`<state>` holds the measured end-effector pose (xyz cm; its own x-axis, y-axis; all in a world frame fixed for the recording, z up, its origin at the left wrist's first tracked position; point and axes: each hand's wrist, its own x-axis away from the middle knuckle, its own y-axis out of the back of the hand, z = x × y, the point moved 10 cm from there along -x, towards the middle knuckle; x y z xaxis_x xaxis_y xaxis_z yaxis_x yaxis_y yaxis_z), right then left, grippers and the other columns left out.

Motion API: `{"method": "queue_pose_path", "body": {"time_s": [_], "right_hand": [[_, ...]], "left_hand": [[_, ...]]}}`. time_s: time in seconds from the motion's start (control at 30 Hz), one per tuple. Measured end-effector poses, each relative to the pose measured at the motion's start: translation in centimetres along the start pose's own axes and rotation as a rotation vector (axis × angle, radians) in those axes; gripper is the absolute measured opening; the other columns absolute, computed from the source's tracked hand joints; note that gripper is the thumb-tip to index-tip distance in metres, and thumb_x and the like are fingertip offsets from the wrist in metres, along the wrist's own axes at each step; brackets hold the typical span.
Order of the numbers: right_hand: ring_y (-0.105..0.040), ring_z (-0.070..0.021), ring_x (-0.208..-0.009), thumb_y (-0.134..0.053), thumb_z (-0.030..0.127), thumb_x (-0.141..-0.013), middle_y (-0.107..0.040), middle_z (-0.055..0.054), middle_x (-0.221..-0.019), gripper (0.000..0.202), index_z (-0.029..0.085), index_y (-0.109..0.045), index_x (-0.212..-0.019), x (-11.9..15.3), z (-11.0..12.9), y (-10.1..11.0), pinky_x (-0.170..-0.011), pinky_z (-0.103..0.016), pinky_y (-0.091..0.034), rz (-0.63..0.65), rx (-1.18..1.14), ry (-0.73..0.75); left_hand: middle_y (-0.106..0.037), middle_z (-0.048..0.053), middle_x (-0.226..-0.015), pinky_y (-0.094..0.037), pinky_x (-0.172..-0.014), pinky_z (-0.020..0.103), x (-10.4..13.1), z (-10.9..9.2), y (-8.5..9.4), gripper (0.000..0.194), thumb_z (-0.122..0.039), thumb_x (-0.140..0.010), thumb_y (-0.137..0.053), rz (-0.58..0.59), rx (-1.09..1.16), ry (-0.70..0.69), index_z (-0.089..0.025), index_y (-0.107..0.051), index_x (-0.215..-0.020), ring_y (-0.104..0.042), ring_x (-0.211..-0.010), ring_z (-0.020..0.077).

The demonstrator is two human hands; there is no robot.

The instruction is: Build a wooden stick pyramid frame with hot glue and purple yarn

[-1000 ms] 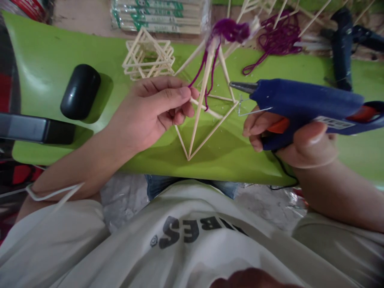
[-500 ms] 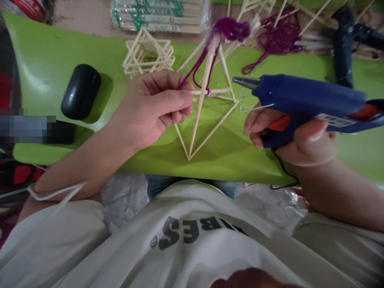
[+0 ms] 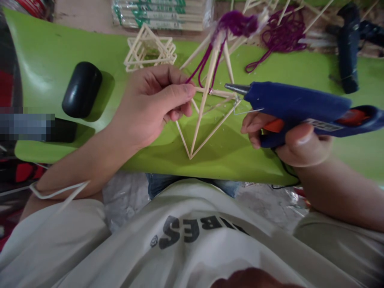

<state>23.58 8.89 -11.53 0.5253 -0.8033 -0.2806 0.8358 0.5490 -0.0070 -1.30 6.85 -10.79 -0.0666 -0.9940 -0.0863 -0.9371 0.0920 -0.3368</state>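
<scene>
Between thumb and fingers, my left hand [image 3: 162,106] pinches a corner of a wooden stick frame [image 3: 204,102], together with a strand of purple cord [image 3: 199,70]. The frame stands on the green table, one point toward me, and purple yarn [image 3: 237,24] is bunched at its top. My right hand [image 3: 288,138] is wrapped round the handle of a blue glue gun [image 3: 300,100]. The gun's metal nozzle points left, just above the frame's right corner, where clear glue shows. Whether the nozzle touches the wood I cannot tell.
A smaller stick structure [image 3: 151,50] stands behind my left hand. Packaged sticks [image 3: 162,15] lie at the back. On the left are a black rounded object [image 3: 82,90] and a dark box [image 3: 63,131]. Purple cord [image 3: 283,30] and another glue gun [image 3: 348,52] sit at the back right.
The glue gun in my right hand has shifted slightly left, its nozzle now nearer the frame. The frame's right side has turned a little; my left hand keeps its pinch.
</scene>
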Motion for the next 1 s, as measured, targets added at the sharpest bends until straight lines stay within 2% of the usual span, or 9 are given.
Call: {"method": "queue_pose_path", "body": {"time_s": [0.07, 0.2, 0.37, 0.4, 0.5, 0.63, 0.73, 0.87, 1.0], "right_hand": [[-0.057, -0.0187, -0.049, -0.079, 0.087, -0.085, -0.084, -0.003, -0.096, 0.053, 0.041, -0.095, -0.104, 0.1, 0.1, 0.0, -0.043, -0.047, -0.048, -0.013, 0.005, 0.012], [-0.064, -0.0194, -0.06, -0.065, 0.074, -0.105, -0.083, -0.008, -0.107, 0.048, 0.036, -0.094, -0.11, 0.1, 0.4, -0.7, -0.052, -0.045, -0.054, 0.031, 0.017, -0.059], [-0.075, -0.0257, -0.089, -0.06, 0.075, -0.108, -0.082, -0.009, -0.115, 0.05, 0.037, -0.092, -0.118, 0.1, 0.9, -1.5, -0.054, -0.038, -0.057, 0.08, -0.035, -0.067], [-0.075, -0.0252, -0.089, -0.062, 0.074, -0.108, -0.082, -0.008, -0.115, 0.048, 0.037, -0.092, -0.119, 0.1, 0.9, -1.6, -0.055, -0.038, -0.057, 0.092, -0.042, -0.06], [-0.069, -0.0187, -0.071, -0.063, 0.069, -0.11, -0.084, -0.006, -0.113, 0.045, 0.035, -0.091, -0.12, -0.2, 1.1, -2.0, -0.056, -0.038, -0.056, 0.129, -0.032, -0.036], [-0.064, -0.0138, -0.062, -0.062, 0.073, -0.11, -0.082, -0.006, -0.11, 0.05, 0.03, -0.088, -0.114, -1.2, 1.0, -2.5, -0.053, -0.035, -0.05, 0.159, 0.028, -0.059], [-0.061, -0.0133, -0.059, -0.067, 0.075, -0.106, -0.08, -0.006, -0.105, 0.051, 0.028, -0.087, -0.106, -1.7, 0.3, -2.0, -0.05, -0.034, -0.047, 0.088, 0.02, -0.117], [-0.06, -0.0141, -0.055, -0.079, 0.075, -0.097, -0.08, -0.005, -0.099, 0.046, 0.031, -0.09, -0.102, -1.7, 0.1, -1.3, -0.045, -0.037, -0.046, 0.012, -0.032, -0.125], [-0.061, -0.0135, -0.055, -0.075, 0.078, -0.1, -0.078, -0.007, -0.095, 0.053, 0.027, -0.09, -0.095, -1.5, 0.1, -0.9, -0.045, -0.035, -0.046, -0.028, -0.044, -0.141]], "left_hand": [[-0.076, 0.001, -0.071, -0.045, -0.05, 0.018, 0.0, -0.1, 0.0, 0.008, -0.006, -0.097, -0.085, -0.002, 0.003, -0.024, -0.013, -0.085, -0.091, -0.064, -0.055, 0.0064], [-0.074, 0.002, -0.073, -0.044, -0.051, 0.02, 0.0, -0.2, 0.4, 0.009, -0.007, -0.096, -0.085, -0.036, -0.044, -0.036, -0.013, -0.086, -0.089, -0.061, -0.056, 0.0061], [-0.074, 0.002, -0.072, -0.046, -0.05, 0.017, 0.1, -0.4, 0.4, 0.008, -0.007, -0.093, -0.087, -0.055, -0.064, -0.03, -0.013, -0.086, -0.089, -0.063, -0.056, 0.0067], [-0.074, 0.002, -0.071, -0.047, -0.05, 0.017, 0.1, -0.4, 0.4, 0.008, -0.007, -0.092, -0.088, -0.058, -0.061, -0.035, -0.013, -0.086, -0.088, -0.064, -0.056, 0.0068], [-0.074, 0.002, -0.071, -0.047, -0.05, 0.018, 0.1, -0.6, 0.3, 0.008, -0.005, -0.091, -0.086, -0.063, -0.062, -0.041, -0.012, -0.085, -0.088, -0.062, -0.054, 0.0065], [-0.074, 0.002, -0.072, -0.047, -0.051, 0.019, 0.2, -0.7, 0.2, 0.009, -0.003, -0.088, -0.085, -0.075, -0.085, -0.022, -0.012, -0.085, -0.089, -0.062, -0.055, 0.0065], [-0.073, 0.001, -0.072, -0.045, -0.05, 0.021, 0.3, -0.8, 0.5, 0.008, -0.009, -0.088, -0.087, -0.116, -0.132, -0.024, -0.016, -0.086, -0.088, -0.06, -0.055, 0.0069], [-0.073, 0.0, -0.071, -0.042, -0.05, 0.022, 0.2, -1.0, 0.5, 0.007, -0.014, -0.089, -0.088, -0.097, -0.159, -0.036, -0.021, -0.088, -0.086, -0.06, -0.056, 0.0077], [-0.072, 0.0, -0.07, -0.042, -0.052, 0.022, 0.2, -1.2, 0.5, 0.007, -0.014, -0.09, -0.086, -0.091, -0.151, -0.025, -0.019, -0.088, -0.087, -0.061, -0.057, 0.0079]]}}
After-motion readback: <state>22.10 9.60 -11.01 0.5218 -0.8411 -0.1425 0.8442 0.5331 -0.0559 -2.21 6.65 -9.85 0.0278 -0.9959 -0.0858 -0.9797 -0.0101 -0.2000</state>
